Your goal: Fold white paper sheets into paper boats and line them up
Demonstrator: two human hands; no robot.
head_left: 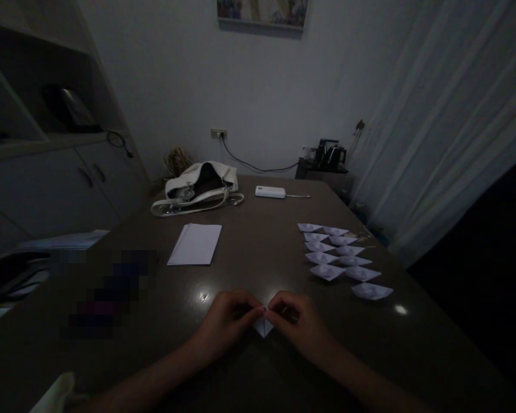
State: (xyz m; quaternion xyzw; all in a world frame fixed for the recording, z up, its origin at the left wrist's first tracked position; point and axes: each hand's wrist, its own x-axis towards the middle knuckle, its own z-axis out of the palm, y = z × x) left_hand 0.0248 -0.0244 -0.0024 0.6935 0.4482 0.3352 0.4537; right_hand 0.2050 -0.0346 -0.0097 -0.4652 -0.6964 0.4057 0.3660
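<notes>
Both my hands meet near the front of the dark table [249, 252] over a small folded white paper piece [263, 327]. My left hand [226, 321] is closed, pinching the piece's top from the left. My right hand [298, 321] pinches it from the right, fingers curled. Only the lower tip of the paper shows between the fingers. Several finished white paper boats [339, 255] lie in two rows to the right. A stack of white paper sheets [195, 244] lies ahead to the left.
A white handbag [198, 186] and a white power bank [270, 192] with its cable lie at the table's far end. Shelving and cabinets stand at the left, a pale curtain [447, 132] at the right. A blurred patch covers something at front left.
</notes>
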